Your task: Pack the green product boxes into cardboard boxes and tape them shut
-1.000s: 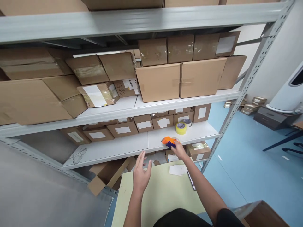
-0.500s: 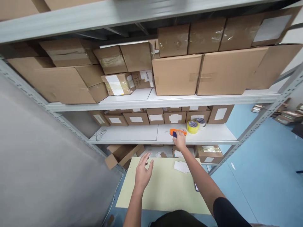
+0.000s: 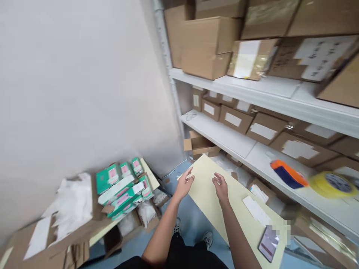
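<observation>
Both hands hover above the pale yellow tabletop (image 3: 207, 201) with nothing in them. My left hand (image 3: 184, 184) is over its left edge, thumb apart from the fingers. A short way to the right, my right hand (image 3: 220, 186) has loosely curled fingers with a gap to the thumb. On the shelf to the right lies an orange and dark blue cutter-like tool (image 3: 288, 174); blur hides its exact kind. Beside it stands a roll of yellow tape (image 3: 332, 184). White paper pieces (image 3: 255, 210) and a phone (image 3: 268, 243) rest on the table's right part.
Metal shelving (image 3: 266, 89) filled with cardboard boxes runs along the right. An open carton (image 3: 203, 145) sits low behind the table. Green and pink boxes (image 3: 125, 186) and white plastic bags (image 3: 74, 205) lie on another table at left, against the wall.
My view has swung left and down, bringing the green boxes into sight. My right hand has let go of the orange tool on the shelf and come back over the table beside my left.
</observation>
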{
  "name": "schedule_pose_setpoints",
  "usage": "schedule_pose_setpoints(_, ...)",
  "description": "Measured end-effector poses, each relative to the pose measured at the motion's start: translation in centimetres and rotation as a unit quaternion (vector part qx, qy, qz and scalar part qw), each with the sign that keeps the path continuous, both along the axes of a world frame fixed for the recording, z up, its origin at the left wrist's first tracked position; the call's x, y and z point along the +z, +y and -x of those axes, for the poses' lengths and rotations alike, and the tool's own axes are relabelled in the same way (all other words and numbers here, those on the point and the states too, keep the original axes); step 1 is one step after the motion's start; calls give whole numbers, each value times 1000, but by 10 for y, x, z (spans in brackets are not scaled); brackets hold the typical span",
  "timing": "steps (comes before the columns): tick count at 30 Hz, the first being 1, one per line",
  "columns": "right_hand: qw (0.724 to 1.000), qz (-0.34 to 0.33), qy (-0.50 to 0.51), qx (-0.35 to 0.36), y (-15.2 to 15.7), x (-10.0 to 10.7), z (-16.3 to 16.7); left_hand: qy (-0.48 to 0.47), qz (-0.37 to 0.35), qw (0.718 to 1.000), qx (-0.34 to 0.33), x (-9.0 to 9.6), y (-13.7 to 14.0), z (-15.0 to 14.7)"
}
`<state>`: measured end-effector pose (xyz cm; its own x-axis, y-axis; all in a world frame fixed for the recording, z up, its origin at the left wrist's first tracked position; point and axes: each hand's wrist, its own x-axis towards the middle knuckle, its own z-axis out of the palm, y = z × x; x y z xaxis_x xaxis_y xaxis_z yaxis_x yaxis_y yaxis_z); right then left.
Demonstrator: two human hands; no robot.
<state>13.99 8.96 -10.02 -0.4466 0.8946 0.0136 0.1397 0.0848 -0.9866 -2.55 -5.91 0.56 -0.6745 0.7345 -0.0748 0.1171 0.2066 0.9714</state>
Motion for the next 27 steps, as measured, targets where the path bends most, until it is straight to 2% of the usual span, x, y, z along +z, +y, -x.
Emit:
schedule_pose_setpoints(3,996,-24,0,84,-33,-4,42,-2,1,997,79,-10,-48,30)
schedule_pose_setpoints(7,985,-32,9,167,-83,0,109,6,10,984,176,-25,-116,71)
schedule_pose_setpoints(16,958,3,-5,286,-242,6,262,-13,4,956,293,-49,-285,177)
schedule_pose_setpoints(19,948,47,-5,316,-292,5,309,-45,-12,940,337,-60,-341,218)
schedule_pose_setpoints(22,934,109,-25,338,-338,0,350,-53,-28,926,373,-73,-383,255)
schedule_pose_setpoints(24,931,168,-49,321,-365,-8,370,-29,-14,928,371,-81,-400,275)
schedule_pose_setpoints(27,926,267,-80,256,-394,-24,386,30,62,947,314,-92,-409,297)
